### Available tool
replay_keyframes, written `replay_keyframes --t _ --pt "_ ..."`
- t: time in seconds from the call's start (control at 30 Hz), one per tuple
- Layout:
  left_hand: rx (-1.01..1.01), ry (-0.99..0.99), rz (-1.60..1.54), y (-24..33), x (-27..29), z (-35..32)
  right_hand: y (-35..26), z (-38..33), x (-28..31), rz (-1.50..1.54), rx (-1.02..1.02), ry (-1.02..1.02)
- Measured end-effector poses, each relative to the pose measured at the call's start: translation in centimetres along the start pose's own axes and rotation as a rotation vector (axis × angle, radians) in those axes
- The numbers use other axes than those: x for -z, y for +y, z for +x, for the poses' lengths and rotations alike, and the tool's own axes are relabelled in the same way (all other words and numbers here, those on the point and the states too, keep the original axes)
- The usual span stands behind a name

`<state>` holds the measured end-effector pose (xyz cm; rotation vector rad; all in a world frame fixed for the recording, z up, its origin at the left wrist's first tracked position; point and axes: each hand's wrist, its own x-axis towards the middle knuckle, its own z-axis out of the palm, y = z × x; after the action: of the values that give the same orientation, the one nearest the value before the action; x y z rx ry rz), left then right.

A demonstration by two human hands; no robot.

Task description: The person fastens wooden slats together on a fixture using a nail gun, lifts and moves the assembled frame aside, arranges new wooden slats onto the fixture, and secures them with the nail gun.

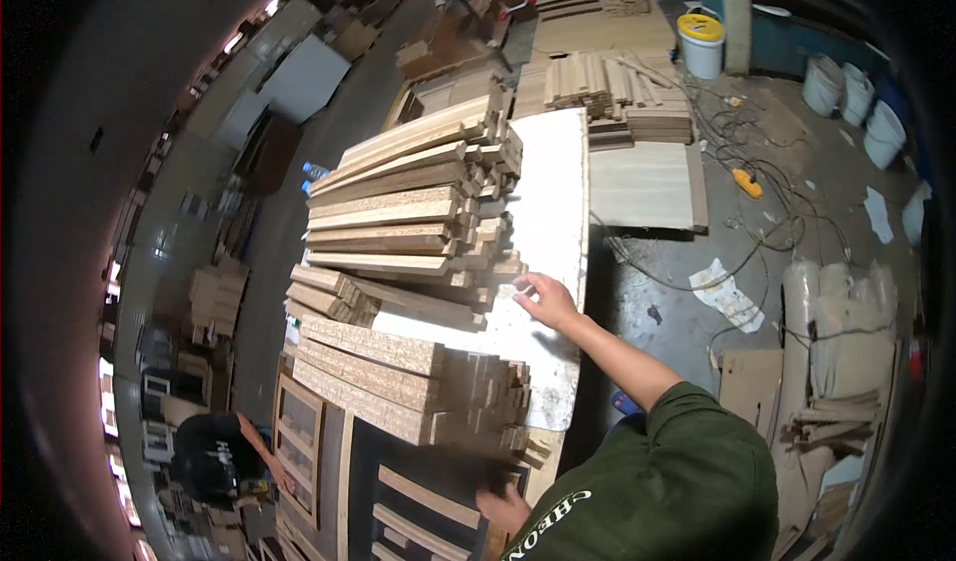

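Note:
My right hand is held over the white board, its fingers slightly bent and apart, with nothing seen in them. Close by are the ends of a pile of long wooden strips, stacked in uneven layers. A lower block of chipboard strips lies neatly piled nearer to me. My left hand is low in the picture, partly cut off by my green shirt, beside pale wooden slats on a dark panel. Its fingers are blurred, and I cannot see whether they hold anything.
At the left, another person in black reaches toward a wooden frame. More strips lie on stacked boards beyond the white board. Cables and a paper scrap litter the floor right, near a yellow-lidded bucket.

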<state>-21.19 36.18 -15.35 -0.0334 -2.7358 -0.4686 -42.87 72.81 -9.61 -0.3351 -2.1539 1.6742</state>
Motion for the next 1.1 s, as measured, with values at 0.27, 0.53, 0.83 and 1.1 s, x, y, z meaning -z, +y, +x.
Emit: replay_keyframes --t 0.27,0.53,0.83,1.1 --pt "0.169 0.072 0.126 2.2 -0.5 1.9 -6.3 9.0 -5.2 -0.199 0.459 0.074" --pt "0.214 0.081 0.112 2.1 -0.7 0.8 -8.6 14.6 -8.9 -0.899 0.533 -0.190" --pt "0.304 0.048 0.065 2.7 -0.3 1.9 -8.8 17.7 -11.2 -0.947 0.729 0.015" --pt "0.154 0.059 0.105 0.9 -0.1 0.8 -13.9 18.5 -8.8 -0.902 0.234 -0.504"
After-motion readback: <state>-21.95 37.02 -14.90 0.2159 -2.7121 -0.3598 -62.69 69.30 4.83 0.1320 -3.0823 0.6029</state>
